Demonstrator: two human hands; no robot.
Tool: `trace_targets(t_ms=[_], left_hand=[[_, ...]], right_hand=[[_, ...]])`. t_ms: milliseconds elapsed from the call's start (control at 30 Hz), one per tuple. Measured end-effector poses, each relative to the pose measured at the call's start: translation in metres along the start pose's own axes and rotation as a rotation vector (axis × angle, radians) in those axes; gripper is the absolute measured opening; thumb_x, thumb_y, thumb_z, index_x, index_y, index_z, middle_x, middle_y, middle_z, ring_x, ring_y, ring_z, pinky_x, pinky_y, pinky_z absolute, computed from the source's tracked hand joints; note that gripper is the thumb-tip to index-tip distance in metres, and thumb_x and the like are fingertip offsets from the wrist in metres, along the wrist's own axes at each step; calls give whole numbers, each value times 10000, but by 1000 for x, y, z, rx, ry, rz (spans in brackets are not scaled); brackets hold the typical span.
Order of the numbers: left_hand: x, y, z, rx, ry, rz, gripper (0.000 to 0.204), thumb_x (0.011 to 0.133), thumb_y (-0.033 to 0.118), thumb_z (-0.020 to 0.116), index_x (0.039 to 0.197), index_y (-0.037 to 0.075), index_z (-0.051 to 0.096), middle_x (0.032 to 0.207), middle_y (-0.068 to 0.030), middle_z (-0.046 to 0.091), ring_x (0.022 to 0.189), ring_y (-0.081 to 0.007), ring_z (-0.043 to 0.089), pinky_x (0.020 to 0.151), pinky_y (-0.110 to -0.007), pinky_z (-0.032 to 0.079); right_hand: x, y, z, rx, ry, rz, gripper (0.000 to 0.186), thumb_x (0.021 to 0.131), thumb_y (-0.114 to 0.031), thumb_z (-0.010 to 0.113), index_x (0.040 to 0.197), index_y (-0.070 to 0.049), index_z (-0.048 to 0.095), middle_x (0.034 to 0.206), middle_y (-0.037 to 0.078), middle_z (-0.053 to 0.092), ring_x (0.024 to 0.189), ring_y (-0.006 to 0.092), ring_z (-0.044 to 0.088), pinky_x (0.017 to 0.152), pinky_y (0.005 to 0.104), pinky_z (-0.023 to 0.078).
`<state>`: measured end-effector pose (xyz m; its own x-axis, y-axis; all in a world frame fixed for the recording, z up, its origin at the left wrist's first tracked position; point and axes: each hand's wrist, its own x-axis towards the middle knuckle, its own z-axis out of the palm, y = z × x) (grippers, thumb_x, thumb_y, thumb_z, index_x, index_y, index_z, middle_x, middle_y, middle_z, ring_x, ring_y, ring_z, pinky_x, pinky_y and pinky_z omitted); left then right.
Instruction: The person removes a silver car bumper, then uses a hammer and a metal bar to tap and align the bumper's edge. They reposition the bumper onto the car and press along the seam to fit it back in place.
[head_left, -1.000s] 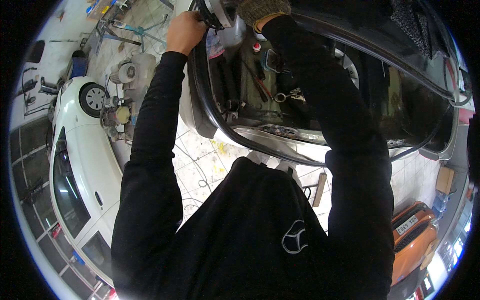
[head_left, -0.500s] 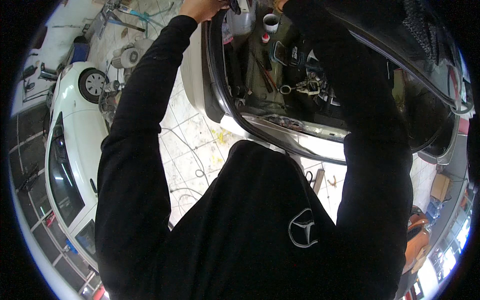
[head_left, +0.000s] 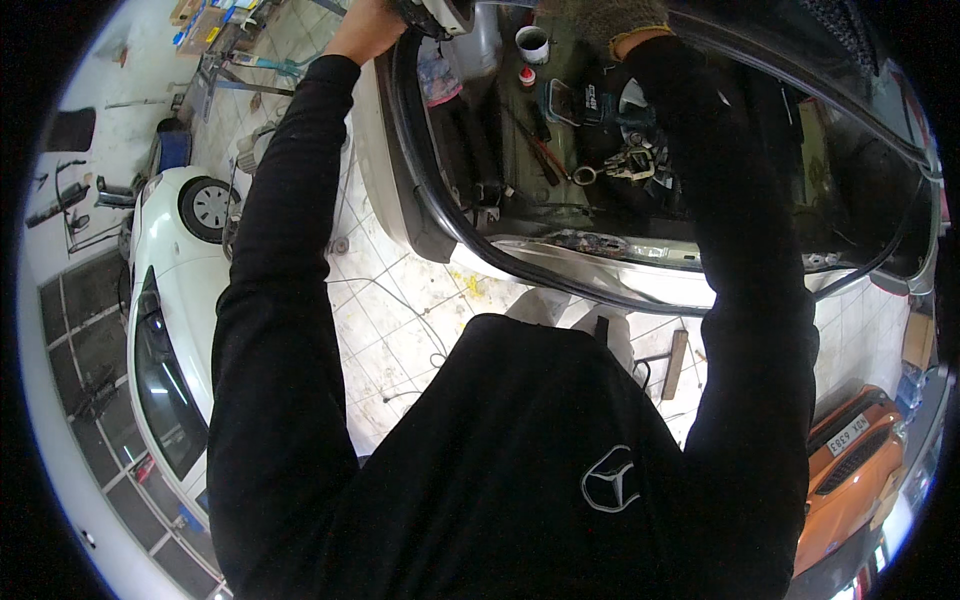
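Note:
My left hand [head_left: 366,30] is bare and lies at the top edge, beside the car's rear opening. Right next to it is a dark and silver part [head_left: 440,16]; the fingers are cut off or hidden, so a grip on it cannot be made out. My right hand [head_left: 622,20], in a worn knit glove, reaches over the open trunk [head_left: 560,212]; its fingers are lost in the dim upper edge. Below the hands, the trunk holds a white cup [head_left: 533,44], a small red-capped bottle [head_left: 527,76], a dark power tool [head_left: 600,104] and a metal clamp-like tool [head_left: 632,160].
A black rubber seal [head_left: 440,205] runs round the trunk opening. To the left stands a white car [head_left: 180,260], and an orange car [head_left: 850,470] is at the lower right. A cable [head_left: 400,318] and a wooden strip [head_left: 675,365] lie on the tiled floor.
The view has shifted, bringing more of the orange car in. My left hand is further left, with more of the dark and silver part showing. My gloved right hand has come further into sight.

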<state>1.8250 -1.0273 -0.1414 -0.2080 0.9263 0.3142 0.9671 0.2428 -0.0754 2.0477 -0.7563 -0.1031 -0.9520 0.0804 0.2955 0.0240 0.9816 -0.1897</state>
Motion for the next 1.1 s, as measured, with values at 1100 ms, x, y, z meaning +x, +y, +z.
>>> trace_targets(t_ms=[1100], left_hand=[[-6, 42, -22, 317, -881, -222, 386, 886, 495, 717, 1054, 149, 738, 909, -18, 742, 785, -236, 701, 666, -394, 535]], right_hand=[[40, -39, 32, -60, 173, 107, 209, 858, -257, 692, 925, -94, 805, 937, 167, 780, 906, 356, 762, 761, 494, 607]])
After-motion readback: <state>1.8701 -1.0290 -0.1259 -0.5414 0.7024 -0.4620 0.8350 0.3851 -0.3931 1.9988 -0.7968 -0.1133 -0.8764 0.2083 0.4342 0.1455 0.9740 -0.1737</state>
